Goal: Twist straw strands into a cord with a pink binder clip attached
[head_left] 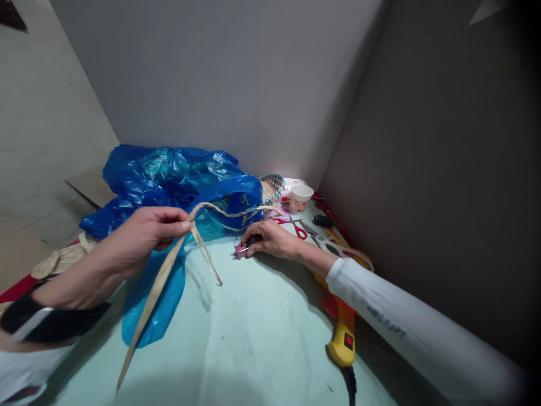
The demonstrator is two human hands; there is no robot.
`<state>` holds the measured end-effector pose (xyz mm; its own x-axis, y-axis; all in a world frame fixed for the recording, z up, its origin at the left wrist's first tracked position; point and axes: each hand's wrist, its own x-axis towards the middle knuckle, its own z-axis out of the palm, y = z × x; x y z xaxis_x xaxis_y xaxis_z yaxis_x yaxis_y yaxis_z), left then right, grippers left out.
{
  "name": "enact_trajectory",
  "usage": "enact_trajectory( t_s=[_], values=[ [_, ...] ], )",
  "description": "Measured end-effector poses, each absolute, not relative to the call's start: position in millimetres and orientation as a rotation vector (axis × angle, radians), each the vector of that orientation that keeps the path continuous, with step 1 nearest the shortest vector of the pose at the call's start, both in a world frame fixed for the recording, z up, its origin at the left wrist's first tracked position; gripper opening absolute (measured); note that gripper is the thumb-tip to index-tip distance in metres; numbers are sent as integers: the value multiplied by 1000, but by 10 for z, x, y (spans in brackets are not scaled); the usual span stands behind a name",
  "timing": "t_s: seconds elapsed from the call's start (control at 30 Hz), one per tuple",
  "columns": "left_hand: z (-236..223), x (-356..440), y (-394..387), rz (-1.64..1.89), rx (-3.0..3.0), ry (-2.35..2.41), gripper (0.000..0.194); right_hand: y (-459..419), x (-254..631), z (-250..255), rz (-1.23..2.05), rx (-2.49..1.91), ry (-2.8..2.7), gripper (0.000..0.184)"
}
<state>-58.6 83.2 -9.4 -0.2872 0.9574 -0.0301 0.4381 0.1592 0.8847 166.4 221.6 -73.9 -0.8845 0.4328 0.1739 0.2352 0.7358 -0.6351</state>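
Note:
My left hand (146, 234) is raised over the pale green table (262, 332), its fingers pinched on a bundle of dry straw-coloured fibre strips (198, 237). The strips hang down toward the table's front and arc right toward the blue bag. My right hand (270, 239) rests on the table farther back, fingers curled around a small pink object (240, 250) with a metal tip; I cannot make out what it is. A white sleeve covers my right forearm.
A crumpled blue plastic bag (177, 180) fills the back left. At the back right lie red-handled scissors (296, 225), a white paper cup (300, 197), a small woven basket (271, 188) and grey shears (327, 243). A yellow-handled tool (344, 338) lies along the right edge. Walls close in on three sides.

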Motion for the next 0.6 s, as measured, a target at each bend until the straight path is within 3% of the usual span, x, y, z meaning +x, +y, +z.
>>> enact_trajectory(
  t_s=[0.1, 0.27, 0.6],
  values=[
    [-270, -396, 974, 834, 1541, 1813, 15, 2188, 1662, -731, 882, -540, -2611, 22],
    [-565, -212, 1169, 502, 1707, 1866, 23, 2162, 1664, -728, 864, -552, -2578, 21],
    [-529, -166, 1230, 103, 1834, 1941, 27, 2098, 1679, -718, 823, -585, -2561, 17]
  ],
)
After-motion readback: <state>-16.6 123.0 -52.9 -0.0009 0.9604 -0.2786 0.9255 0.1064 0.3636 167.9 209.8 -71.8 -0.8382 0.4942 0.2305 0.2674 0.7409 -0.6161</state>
